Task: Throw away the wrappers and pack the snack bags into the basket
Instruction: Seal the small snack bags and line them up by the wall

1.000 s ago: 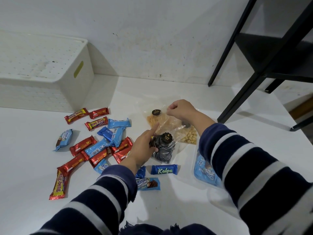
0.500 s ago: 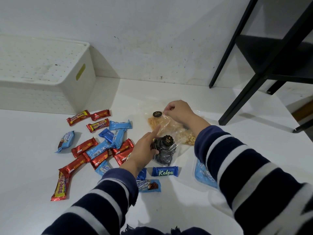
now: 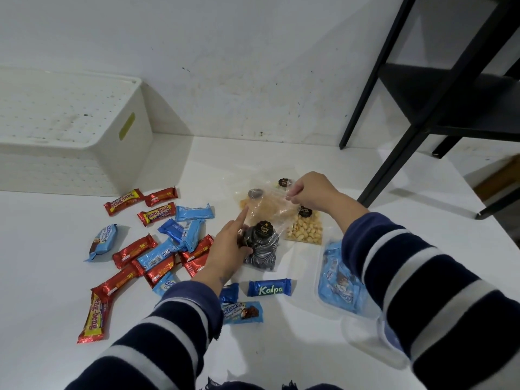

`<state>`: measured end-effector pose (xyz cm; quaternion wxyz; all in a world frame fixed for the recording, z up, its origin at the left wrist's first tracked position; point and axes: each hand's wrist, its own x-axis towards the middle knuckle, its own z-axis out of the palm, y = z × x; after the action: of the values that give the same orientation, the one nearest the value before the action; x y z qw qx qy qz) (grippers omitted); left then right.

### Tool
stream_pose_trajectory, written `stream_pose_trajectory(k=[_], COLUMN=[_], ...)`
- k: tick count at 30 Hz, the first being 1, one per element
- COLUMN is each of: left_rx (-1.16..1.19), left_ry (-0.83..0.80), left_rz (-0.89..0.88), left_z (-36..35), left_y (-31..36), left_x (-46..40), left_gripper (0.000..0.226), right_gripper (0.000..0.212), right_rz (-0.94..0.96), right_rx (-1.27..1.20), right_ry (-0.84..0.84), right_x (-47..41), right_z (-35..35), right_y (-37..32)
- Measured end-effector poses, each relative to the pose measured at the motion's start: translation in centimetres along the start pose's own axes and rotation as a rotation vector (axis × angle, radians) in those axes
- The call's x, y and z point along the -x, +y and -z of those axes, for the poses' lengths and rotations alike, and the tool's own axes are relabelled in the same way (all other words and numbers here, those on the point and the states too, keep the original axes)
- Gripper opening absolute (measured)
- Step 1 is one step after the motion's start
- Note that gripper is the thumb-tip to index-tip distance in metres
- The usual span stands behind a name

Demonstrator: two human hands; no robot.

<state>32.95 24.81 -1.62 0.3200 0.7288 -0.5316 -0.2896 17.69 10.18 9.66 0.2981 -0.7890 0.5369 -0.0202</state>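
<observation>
My right hand [image 3: 309,192] pinches the top edge of a clear bag of orange snacks [image 3: 270,206] and holds it lifted off the white table. My left hand [image 3: 228,246] grips the left side of a clear bag of dark swirl cookies [image 3: 264,246], its index finger stretched toward the orange bag. A bag of pale nuts [image 3: 305,232] lies just right of them. Red and blue candy bars [image 3: 157,249] lie scattered to the left. The white perforated basket [image 3: 123,153] stands at the back left against the wall.
A blue Kalpa bar [image 3: 269,288] and a light blue cookie pack [image 3: 243,312] lie near my left wrist. A clear pouch of blue packs [image 3: 337,282] sits under my right forearm. A black metal shelf frame [image 3: 394,159] stands at the right.
My right hand has raised the top of the orange snack bag, and the nut bag beneath now shows more. My left hand stays on the dark cookie bag.
</observation>
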Motion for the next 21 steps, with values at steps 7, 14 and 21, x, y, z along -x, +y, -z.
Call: stream_pose_trajectory(k=[7, 14, 21], left_rx=[0.016, 0.381, 0.633], left_ry=[0.048, 0.285, 0.304], left_rz=[0.0, 0.13, 0.223], left_z=[-0.3, 0.6, 0.7], left_y=[0.2, 4.7, 5.8], left_x=[-0.5, -3.1, -3.9], left_gripper=[0.095, 0.032, 0.019], right_gripper=[0.017, 0.04, 0.013], right_rz=[-0.01, 0.108, 0.114], right_rx=[0.0, -0.174, -0.364], right_ry=[0.049, 0.042, 0.02], right_x=[0.1, 1.3, 1.9], right_z=[-0.6, -2.0, -2.9], right_y=[-0.3, -0.9, -0.2])
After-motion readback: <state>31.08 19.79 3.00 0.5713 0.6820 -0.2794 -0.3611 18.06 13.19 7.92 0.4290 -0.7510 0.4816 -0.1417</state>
